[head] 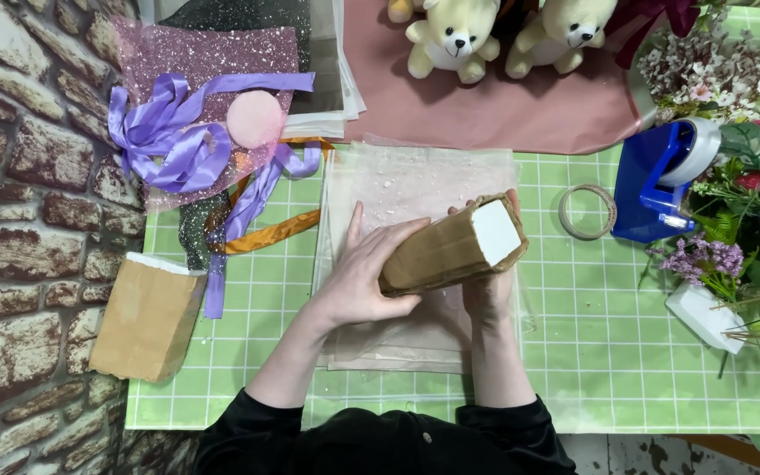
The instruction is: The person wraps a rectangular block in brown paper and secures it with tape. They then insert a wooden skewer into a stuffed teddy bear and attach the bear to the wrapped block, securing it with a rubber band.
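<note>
A brown paper-wrapped block point(450, 248) with a white foam end lies tilted over a stack of sheer wrapping sheets point(415, 180). My left hand point(364, 277) presses flat along its left side. My right hand point(490, 286) holds it from underneath and behind, with fingertips showing at its top edge. Both hands grip the block above the green grid mat point(591, 325).
A second brown-wrapped foam block point(147, 317) rests at the mat's left edge beside a brick-pattern wall. Purple and orange ribbons point(186, 141), pink glitter mesh and a pink pompom lie at the back left. A tape roll point(588, 211), blue tape dispenser point(657, 180), flowers point(741, 202) and two teddy bears point(455, 35) sit right and back.
</note>
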